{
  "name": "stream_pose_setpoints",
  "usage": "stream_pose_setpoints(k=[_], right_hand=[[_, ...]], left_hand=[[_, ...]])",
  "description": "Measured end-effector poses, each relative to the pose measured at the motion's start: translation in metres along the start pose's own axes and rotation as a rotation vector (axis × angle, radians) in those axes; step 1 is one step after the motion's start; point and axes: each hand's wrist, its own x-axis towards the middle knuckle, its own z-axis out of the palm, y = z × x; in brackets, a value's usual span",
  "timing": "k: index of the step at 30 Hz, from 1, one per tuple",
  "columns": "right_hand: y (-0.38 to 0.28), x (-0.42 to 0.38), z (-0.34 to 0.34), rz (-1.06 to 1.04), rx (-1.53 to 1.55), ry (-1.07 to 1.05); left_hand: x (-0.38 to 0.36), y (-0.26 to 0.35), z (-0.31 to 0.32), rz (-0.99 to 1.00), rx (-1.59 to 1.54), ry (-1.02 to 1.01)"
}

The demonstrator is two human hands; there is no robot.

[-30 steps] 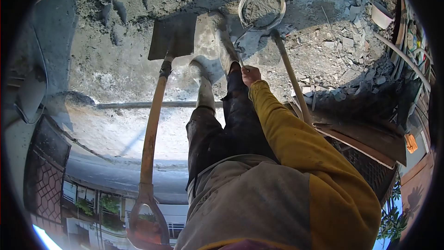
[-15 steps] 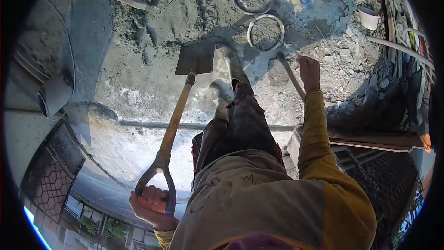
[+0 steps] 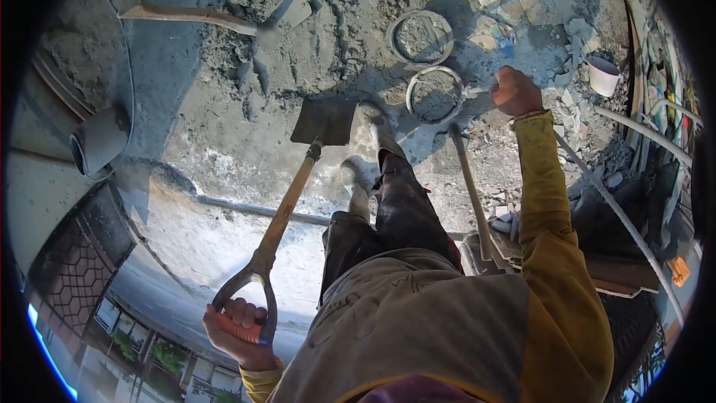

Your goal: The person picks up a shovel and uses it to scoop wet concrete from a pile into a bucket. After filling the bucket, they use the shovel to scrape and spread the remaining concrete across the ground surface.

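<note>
My left hand [image 3: 237, 328] is closed round the orange grip of a shovel [image 3: 283, 216]. The shovel slants forward, its dark square blade [image 3: 324, 121] down on the ground beside my boots. My right hand [image 3: 517, 92] is a fist at the end of an outstretched arm, just right of the nearer bucket [image 3: 435, 95]. A pale rope-like piece [image 3: 477, 91] runs from the fist to that bucket's rim; I cannot tell what it is. Both this bucket and the farther bucket [image 3: 421, 37] hold grey wet mix. A stiff grey line [image 3: 619, 216] runs from behind my right forearm toward the lower right.
A second shovel [image 3: 201, 16] lies across the heap of grey mix [image 3: 298, 45]. A wooden-handled tool [image 3: 473, 186] stands near my right leg. Broken rubble, a white pail [image 3: 603, 76] and stacked scrap lie to the right. A grey cylindrical container [image 3: 101, 142] is at the left.
My right hand has moved forward and to the right, with the arm straighter. The grey line has come into view at lower right. My left hand keeps its grip; the view has shifted slightly.
</note>
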Motion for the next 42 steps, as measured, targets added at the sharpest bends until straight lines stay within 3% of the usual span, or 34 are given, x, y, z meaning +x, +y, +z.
stream_pose_setpoints(k=[5, 10, 16, 20, 22, 24, 25, 26, 27, 28, 29, 30, 32, 34, 35, 37, 39, 40, 42], right_hand=[[-0.010, 0.002, -0.035, -0.030, -0.171, -0.139], [-0.026, 0.012, -0.044, -0.032, -0.214, -0.270], [-0.124, -0.016, -0.085, -0.037, -0.322, -0.156], [-0.174, -0.039, -0.037, -0.208, -0.024, 0.070], [-0.206, -0.063, 0.009, -0.294, 0.242, 0.037], [-0.249, -0.101, 0.066, -0.331, 0.520, -0.185], [-0.273, -0.122, 0.100, -0.287, 0.786, -0.441], [-0.300, -0.148, 0.121, -0.154, 0.958, -0.773], [-0.321, -0.191, 0.130, -0.021, 1.077, -0.930], [-0.343, -0.201, 0.146, 0.152, 1.063, -1.268], [-0.363, -0.219, 0.167, 0.357, 1.225, -1.264], [-0.374, -0.222, 0.170, 0.433, 1.386, -1.291], [-0.396, -0.228, 0.175, 0.612, 1.699, -1.346], [-0.404, -0.221, 0.175, 0.690, 1.612, -1.432], [-0.409, -0.221, 0.175, 0.623, 1.555, -1.457], [-0.417, -0.223, 0.162, 0.608, 1.532, -1.528], [-0.429, -0.239, 0.142, 0.798, 1.786, -1.585], [-0.432, -0.239, 0.139, 0.736, 1.755, -1.658], [-0.445, -0.250, 0.133, 0.658, 1.781, -1.615]], left_hand=[[-0.002, 0.000, -0.004, -0.029, -0.008, -0.075], [0.013, -0.007, -0.053, -0.059, -0.076, -0.185], [0.025, -0.022, -0.110, -0.054, -0.102, -0.165], [0.034, -0.046, -0.158, -0.086, -0.174, -0.208], [0.043, -0.058, -0.191, -0.146, -0.253, -0.257], [0.051, -0.065, -0.214, -0.217, -0.349, -0.408], [0.052, -0.064, -0.217, -0.243, -0.383, -0.515], [0.051, -0.069, -0.218, -0.264, -0.413, -0.615], [0.052, -0.075, -0.215, -0.275, -0.440, -0.703], [0.052, -0.081, -0.212, -0.286, -0.464, -0.790], [0.053, -0.088, -0.209, -0.276, -0.451, -0.855], [0.054, -0.094, -0.206, -0.264, -0.437, -0.919], [0.051, -0.091, -0.202, -0.189, -0.425, -0.980], [0.041, -0.080, -0.205, -0.054, -0.053, -1.090], [0.034, -0.071, -0.208, 0.000, 0.066, -1.118], [0.016, -0.054, -0.212, 0.275, 0.390, -1.226], [0.018, -0.056, -0.216, 0.619, 0.469, -1.128], [0.015, -0.046, -0.220, 0.807, 0.615, -1.098], [-0.001, -0.014, -0.229, 0.895, 0.822, -1.105]])
